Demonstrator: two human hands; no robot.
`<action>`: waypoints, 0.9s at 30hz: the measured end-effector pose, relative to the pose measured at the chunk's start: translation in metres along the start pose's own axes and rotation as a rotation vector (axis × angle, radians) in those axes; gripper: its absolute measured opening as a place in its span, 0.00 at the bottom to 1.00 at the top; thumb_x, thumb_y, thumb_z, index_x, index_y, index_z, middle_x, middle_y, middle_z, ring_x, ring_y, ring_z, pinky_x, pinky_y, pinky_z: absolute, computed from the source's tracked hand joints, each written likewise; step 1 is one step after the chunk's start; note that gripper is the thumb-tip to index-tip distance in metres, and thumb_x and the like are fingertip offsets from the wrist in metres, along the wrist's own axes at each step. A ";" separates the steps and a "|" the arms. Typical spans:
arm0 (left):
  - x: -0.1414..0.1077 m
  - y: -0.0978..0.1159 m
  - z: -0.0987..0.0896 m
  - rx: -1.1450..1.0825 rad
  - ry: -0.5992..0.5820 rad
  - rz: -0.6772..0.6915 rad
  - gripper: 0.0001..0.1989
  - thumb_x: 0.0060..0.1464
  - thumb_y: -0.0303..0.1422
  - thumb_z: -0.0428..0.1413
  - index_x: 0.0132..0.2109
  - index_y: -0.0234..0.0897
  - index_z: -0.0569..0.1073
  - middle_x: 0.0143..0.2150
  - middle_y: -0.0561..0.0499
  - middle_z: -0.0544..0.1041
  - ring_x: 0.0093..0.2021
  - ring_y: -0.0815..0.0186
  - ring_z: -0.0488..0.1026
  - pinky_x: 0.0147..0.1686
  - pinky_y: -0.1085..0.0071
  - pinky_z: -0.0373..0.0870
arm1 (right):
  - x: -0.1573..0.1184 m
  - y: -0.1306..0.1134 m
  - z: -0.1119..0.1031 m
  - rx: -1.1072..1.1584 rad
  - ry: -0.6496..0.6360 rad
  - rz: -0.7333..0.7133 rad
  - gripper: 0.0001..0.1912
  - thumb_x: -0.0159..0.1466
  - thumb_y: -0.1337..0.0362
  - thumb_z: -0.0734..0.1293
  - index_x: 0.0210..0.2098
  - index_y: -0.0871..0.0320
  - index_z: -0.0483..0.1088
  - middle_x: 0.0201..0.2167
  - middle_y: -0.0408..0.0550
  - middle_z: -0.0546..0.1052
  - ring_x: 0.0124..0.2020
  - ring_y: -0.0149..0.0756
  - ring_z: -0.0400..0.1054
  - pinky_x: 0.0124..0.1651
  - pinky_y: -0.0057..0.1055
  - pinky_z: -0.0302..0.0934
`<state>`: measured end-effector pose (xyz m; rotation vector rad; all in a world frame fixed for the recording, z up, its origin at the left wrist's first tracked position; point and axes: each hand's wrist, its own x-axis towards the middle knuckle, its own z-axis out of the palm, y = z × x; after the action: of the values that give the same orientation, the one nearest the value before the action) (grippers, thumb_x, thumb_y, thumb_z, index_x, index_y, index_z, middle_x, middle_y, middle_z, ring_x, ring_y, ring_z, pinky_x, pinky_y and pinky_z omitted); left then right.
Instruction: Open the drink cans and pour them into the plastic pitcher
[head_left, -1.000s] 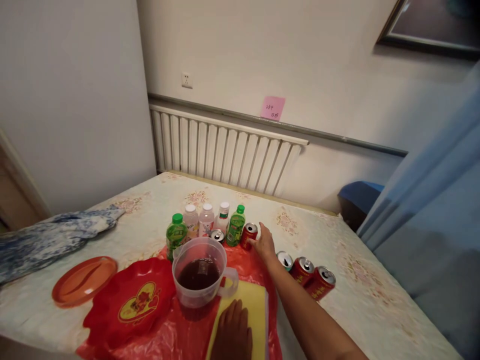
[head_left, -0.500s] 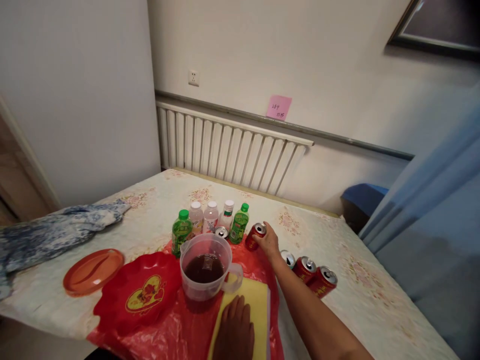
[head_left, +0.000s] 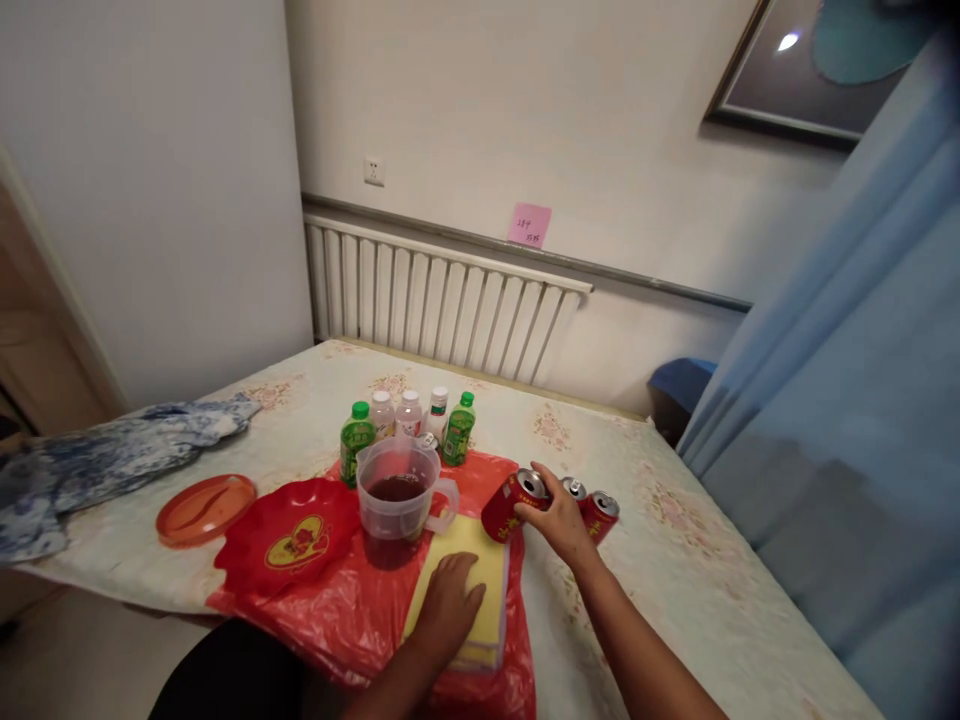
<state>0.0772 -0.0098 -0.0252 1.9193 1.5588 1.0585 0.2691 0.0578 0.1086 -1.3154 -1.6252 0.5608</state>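
Note:
My right hand (head_left: pixel 556 515) is closed around a red drink can (head_left: pixel 501 510), tilted, its opened top facing up and right. Under my left hand (head_left: pixel 452 595) lies a yellow cloth or pad (head_left: pixel 491 575); the fingers are stretched out over it. Left of the pad stands a clear plastic measuring jug (head_left: pixel 394 500) with dark brown liquid inside and its handle toward the can. Behind my right hand are two more red cans (head_left: pixel 600 512), partly hidden by it. A red plastic sheet (head_left: pixel 330 625) lies beneath the jug and pad.
A red scalloped tray (head_left: pixel 262 570) and an orange lid (head_left: pixel 206 510) lie to the left. Behind the jug stand green-capped bottles (head_left: pixel 458 430), white-capped bottles (head_left: pixel 409 415) and a can. Patterned fabric (head_left: pixel 135 465) drapes over the table's left end; a blue curtain (head_left: pixel 817 420) hangs right.
My right hand has brought the red can nearer, toward the pad's far right corner, and tilted it. My left hand has shifted on the pad. The camera view has turned slightly right.

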 end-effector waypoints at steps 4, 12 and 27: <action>-0.004 0.024 -0.014 -0.107 -0.014 -0.050 0.31 0.49 0.32 0.56 0.61 0.32 0.64 0.60 0.37 0.71 0.57 0.54 0.72 0.53 0.59 0.71 | -0.029 -0.011 -0.016 0.103 -0.072 0.026 0.38 0.48 0.64 0.74 0.58 0.55 0.67 0.55 0.51 0.75 0.56 0.49 0.69 0.61 0.47 0.61; -0.010 0.091 -0.058 -0.654 -0.173 -0.037 0.35 0.43 0.30 0.61 0.60 0.36 0.62 0.59 0.42 0.72 0.57 0.54 0.70 0.58 0.59 0.66 | -0.073 -0.040 -0.020 0.252 -0.166 0.035 0.38 0.49 0.64 0.74 0.60 0.54 0.66 0.57 0.50 0.73 0.56 0.48 0.69 0.59 0.45 0.63; -0.039 0.123 -0.083 -0.815 -0.229 -0.092 0.25 0.47 0.31 0.60 0.53 0.32 0.68 0.50 0.45 0.78 0.51 0.54 0.74 0.51 0.64 0.68 | -0.133 -0.060 -0.011 0.797 -0.174 0.199 0.39 0.47 0.60 0.80 0.56 0.56 0.68 0.58 0.55 0.73 0.59 0.52 0.66 0.62 0.47 0.60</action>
<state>0.0850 -0.0897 0.1055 1.3258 0.8696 1.1453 0.2466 -0.0866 0.1120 -0.8332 -1.1907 1.3114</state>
